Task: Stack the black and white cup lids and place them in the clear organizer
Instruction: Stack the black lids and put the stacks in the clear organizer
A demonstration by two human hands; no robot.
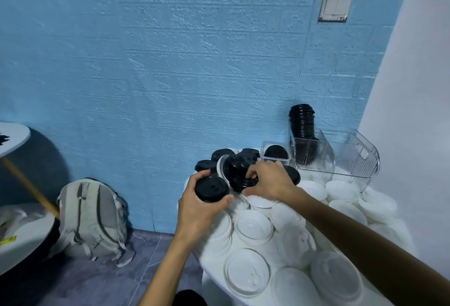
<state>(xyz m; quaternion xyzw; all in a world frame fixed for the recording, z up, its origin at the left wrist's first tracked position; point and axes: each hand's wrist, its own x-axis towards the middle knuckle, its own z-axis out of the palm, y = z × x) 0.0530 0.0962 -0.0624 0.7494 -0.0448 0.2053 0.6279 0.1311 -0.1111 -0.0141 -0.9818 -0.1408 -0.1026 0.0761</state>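
Two hands were on the black lids. The left hand (202, 204) held a short black stack (211, 188), fingers and thumb curled round its rim, top face tilted up toward the camera. The right hand (269, 180) pinched the edge of a leaning clump of black lids (239, 170) on the table (214, 281); that clump's axis ran roughly level, faces pointing left, though blur hid how many lids it held.

Step in hand looked like gathering loose black lids into one stack. The next move probably called for turning the clump to match the held stack, nesting them, then carrying the lot right to the organizer (341, 159). A tall black column (302, 123) already stood upright in its back-left bay, long axis vertical. White lids (253, 225) lay flat and unstacked across the table, mostly face-up, a few loose black ones (205, 165) behind the hands.
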